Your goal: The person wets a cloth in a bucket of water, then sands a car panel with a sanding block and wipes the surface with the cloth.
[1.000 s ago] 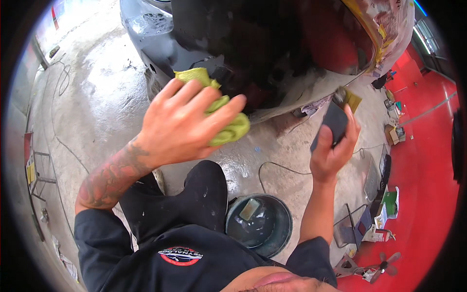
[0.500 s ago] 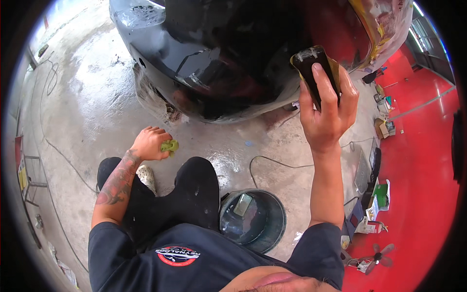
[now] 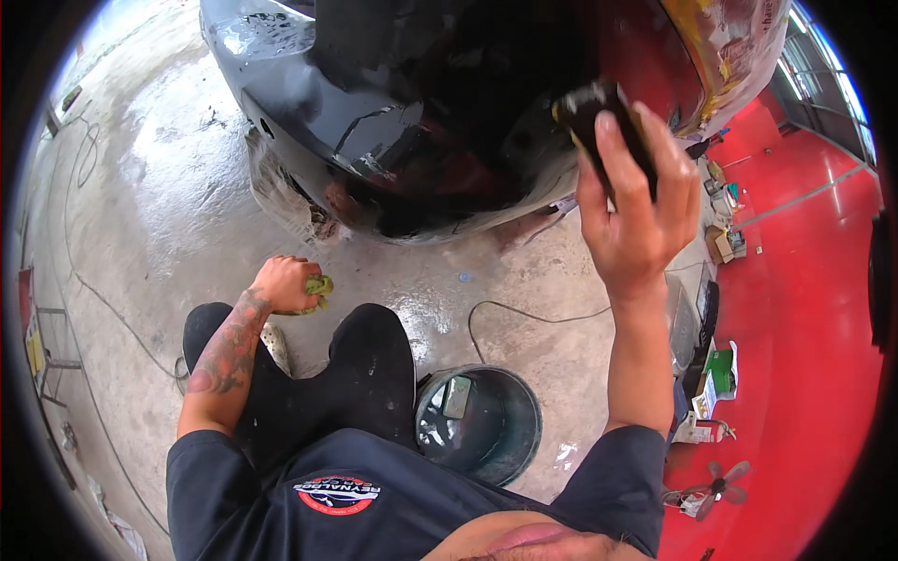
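My left hand, fingers wrapped round a crumpled yellow-green cloth, hangs beside my left knee, away from the car. My right hand grips a dark rectangular block with yellowish edging against the glossy black curved car body panel, toward its right part. The block is slightly blurred. Yellow masking tape and paper cover the panel's right edge. A dark bucket with a pale green block in it stands on the floor by my legs.
The wet concrete floor has cables lying across it. At the right are small boxes, a green package, a fan and a red surface. A metal frame stands at the far left.
My left hand has dropped from the panel with the cloth to beside my knee. My right hand has raised the block up and left onto the black panel, then shifted slightly right.
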Tool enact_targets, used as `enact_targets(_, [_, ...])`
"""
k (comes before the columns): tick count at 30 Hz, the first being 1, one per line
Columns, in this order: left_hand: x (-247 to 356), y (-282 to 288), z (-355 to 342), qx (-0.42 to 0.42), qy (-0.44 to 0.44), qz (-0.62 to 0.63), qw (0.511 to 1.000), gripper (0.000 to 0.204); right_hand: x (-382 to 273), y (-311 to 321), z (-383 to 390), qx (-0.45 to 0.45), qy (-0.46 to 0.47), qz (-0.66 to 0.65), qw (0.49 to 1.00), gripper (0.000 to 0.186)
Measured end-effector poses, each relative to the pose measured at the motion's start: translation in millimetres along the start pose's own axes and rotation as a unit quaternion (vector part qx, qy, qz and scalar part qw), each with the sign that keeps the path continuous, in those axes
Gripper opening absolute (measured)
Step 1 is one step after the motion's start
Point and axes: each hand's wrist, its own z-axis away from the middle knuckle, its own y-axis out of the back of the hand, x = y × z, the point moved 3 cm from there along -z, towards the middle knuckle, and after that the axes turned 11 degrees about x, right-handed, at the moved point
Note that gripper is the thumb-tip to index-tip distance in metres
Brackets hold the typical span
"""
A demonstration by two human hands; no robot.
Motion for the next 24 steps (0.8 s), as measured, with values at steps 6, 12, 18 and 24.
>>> enact_targets(6, [0, -1, -1, -0.013, 0.031, 0.004, 0.999, 0.046, 6, -11, -15, 0.022, 0.030, 0.034, 0.999, 0.048])
enact_targets(12, [-9, 1, 8, -0.016, 0.051, -0.001, 0.999, 0.047, -6, 0, -12, 0.009, 0.055, 0.026, 0.998, 0.043])
enact_targets(18, [-10, -1, 4, -0.032, 0.070, 0.009, 0.997, 0.048, 13, -9, -29, -0.010, 0.090, -0.009, 0.996, 0.048])
enact_targets(24, [-12, 8, 11, -0.029, 0.082, 0.001, 0.996, 0.048, 12, 8, -5, -0.035, 0.088, -0.025, 0.995, 0.043])
